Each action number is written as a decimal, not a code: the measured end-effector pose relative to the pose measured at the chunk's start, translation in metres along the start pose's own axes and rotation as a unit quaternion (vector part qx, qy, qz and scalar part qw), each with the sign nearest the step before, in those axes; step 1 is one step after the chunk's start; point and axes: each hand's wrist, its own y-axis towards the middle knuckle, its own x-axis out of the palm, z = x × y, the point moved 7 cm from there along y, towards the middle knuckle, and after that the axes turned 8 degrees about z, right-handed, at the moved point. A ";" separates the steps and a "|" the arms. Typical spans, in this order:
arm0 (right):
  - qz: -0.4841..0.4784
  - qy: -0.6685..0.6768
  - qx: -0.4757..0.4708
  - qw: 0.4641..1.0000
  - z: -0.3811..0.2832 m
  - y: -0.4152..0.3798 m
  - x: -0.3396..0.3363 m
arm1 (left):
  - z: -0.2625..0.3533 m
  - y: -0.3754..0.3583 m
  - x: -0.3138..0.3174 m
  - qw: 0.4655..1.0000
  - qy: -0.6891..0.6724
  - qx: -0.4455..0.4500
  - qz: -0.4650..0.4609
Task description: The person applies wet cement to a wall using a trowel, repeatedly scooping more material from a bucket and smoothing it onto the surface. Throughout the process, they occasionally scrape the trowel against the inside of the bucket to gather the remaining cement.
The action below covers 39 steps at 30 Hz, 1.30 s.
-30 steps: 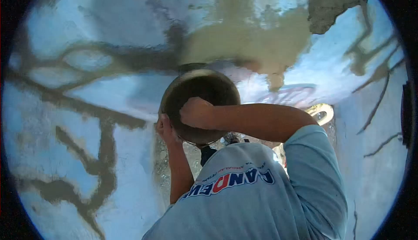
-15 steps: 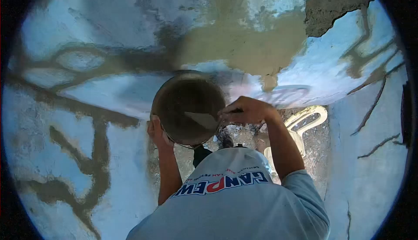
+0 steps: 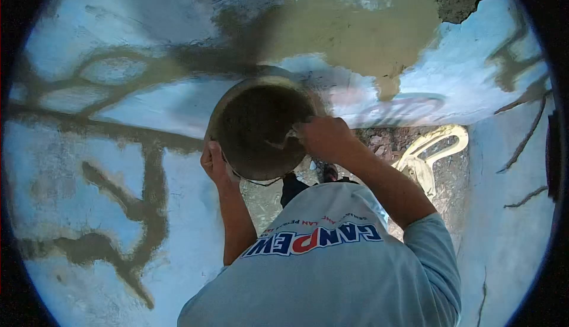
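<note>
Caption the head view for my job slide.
Left hand steadies a round bucket while the right hand works a tool inside it.

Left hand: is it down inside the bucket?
No, the left hand grips the outer side of the bucket, while the right hand is over it with a tool.

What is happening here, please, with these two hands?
A person holds a bucket by its edge with the left hand. The right hand has a trowel inside it. What the bucket contains is too dark to tell. Beyond it, the blue wall carries grey-brown patches.
</note>
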 end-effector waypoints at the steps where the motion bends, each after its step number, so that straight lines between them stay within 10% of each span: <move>1: -0.012 -0.031 -0.004 0.999 -0.008 0.006 -0.004 | -0.001 0.000 -0.006 1.000 0.022 -0.003 0.011; 15: 0.037 -0.078 -0.221 0.971 -0.077 0.034 0.008 | 0.037 -0.010 -0.020 0.977 0.178 0.111 0.028; 24: -0.125 0.074 -0.072 0.987 -0.074 0.048 0.033 | 0.032 -0.014 -0.012 0.994 0.061 0.084 0.026; 33: 0.029 0.227 -0.136 0.964 -0.074 0.049 0.058 | 0.015 -0.019 -0.025 0.998 0.007 0.055 0.028; 39: -0.118 0.554 0.063 0.822 -0.085 0.031 0.045 | 0.037 -0.008 -0.025 0.991 -0.011 0.114 0.066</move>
